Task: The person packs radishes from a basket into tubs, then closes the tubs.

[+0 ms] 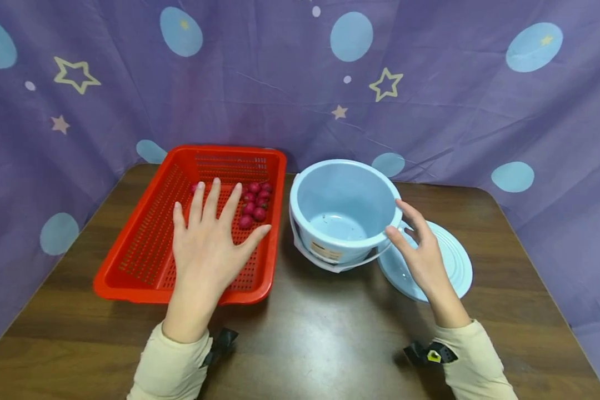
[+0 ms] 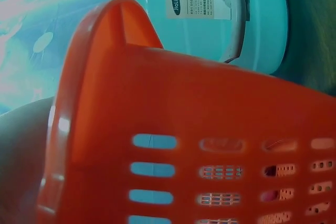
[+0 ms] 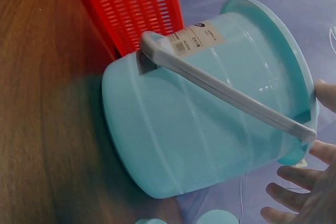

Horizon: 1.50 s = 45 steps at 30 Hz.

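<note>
My left hand (image 1: 207, 247) hovers over the red plastic basket (image 1: 107, 272), its fingers spread and nothing in them. Inside the basket lie several small, round, dark pink pieces of produce (image 1: 248, 208) with bits of green, mostly along its right side. Beside it stands a light blue bucket (image 1: 325, 241), upright, its handle (image 3: 226, 93) lowered against the outside. My right hand (image 1: 422, 253) touches the bucket's rim on the right with thumb and forefinger. In the right wrist view its other fingers (image 3: 289, 198) stretch out away from the wall. A few dark specks show on the bucket's floor.
A round light blue lid (image 1: 452, 261) lies on the wooden table (image 1: 310, 344) right of the bucket, partly under my right hand. Behind the table hangs a purple curtain (image 1: 280, 78) with stars and ovals. The basket and bucket stand close together.
</note>
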### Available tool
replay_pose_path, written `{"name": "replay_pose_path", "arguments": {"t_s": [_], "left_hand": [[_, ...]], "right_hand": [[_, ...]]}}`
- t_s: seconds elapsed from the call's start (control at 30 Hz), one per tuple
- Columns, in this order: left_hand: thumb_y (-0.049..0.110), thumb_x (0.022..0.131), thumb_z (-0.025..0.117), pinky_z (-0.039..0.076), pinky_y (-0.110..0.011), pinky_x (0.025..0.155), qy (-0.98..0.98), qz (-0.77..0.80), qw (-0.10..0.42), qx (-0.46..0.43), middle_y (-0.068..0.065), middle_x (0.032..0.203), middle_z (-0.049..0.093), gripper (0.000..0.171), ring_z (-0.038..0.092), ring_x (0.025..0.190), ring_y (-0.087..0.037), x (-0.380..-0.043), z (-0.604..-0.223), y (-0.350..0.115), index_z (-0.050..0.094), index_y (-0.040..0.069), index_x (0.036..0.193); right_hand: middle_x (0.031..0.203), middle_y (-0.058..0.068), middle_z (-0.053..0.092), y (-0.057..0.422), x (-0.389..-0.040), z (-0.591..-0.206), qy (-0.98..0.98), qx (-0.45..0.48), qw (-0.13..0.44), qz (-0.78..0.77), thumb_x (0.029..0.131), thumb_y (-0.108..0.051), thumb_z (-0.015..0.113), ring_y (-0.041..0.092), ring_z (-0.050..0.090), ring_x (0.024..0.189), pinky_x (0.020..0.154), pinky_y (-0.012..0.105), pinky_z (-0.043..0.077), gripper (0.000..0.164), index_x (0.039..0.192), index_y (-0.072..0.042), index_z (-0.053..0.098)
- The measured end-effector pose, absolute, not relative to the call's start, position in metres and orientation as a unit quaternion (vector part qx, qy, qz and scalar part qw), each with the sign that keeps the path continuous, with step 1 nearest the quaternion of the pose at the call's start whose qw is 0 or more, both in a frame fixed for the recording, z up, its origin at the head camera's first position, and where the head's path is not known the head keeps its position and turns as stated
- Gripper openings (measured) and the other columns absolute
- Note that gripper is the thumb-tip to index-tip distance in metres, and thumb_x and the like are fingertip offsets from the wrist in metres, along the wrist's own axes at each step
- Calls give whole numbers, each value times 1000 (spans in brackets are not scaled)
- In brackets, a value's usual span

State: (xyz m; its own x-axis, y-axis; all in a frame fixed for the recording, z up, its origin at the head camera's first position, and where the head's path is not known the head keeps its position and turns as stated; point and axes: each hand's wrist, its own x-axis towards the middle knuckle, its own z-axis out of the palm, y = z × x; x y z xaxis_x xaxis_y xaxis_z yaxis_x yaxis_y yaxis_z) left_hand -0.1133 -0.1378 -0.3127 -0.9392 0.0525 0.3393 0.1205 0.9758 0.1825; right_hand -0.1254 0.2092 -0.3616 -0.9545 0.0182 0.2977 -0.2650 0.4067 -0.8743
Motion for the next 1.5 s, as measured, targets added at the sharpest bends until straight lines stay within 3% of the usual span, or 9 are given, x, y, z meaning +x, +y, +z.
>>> {"name": "replay_pose_path", "arguments": {"t_s": [0.33,0.6,0.83,1.2,1.5], "left_hand": [[62,89,59,8,-64,114,-968,-145,187,-80,-13,161,24,80,12,149,-34,-112,-302,-148,35,22,155],[56,89,63,10,-57,117,-959,-135,215,-124,-10,159,30,75,18,148,-31,-107,-296,-149,40,23,153],[56,88,64,22,-57,113,-947,-100,231,-199,-7,156,37,72,26,146,-28,-110,-269,-148,46,23,149],[51,93,63,35,-56,105,-948,-169,111,-246,1,149,47,58,40,138,-25,-141,-238,-158,53,26,144],[52,92,64,34,-54,107,-939,-204,15,-277,1,145,50,54,41,137,-25,-184,-247,-189,55,29,141]], "right_hand": [[148,12,45,202,-130,-363,-813,74,124,564,98,-20,63,29,42,136,108,51,33,56,149,-15,43],[148,12,45,198,-129,-365,-817,74,115,560,98,-24,63,29,41,137,109,51,33,57,150,-17,42],[146,14,47,201,-125,-360,-816,72,120,561,98,-20,62,30,42,136,109,51,33,56,150,-15,42],[143,16,49,203,-124,-357,-816,71,110,564,99,-21,61,28,45,134,109,51,32,56,151,-17,40],[142,17,50,204,-123,-359,-813,73,105,568,99,-21,61,26,46,132,108,49,33,56,151,-17,40]]}}
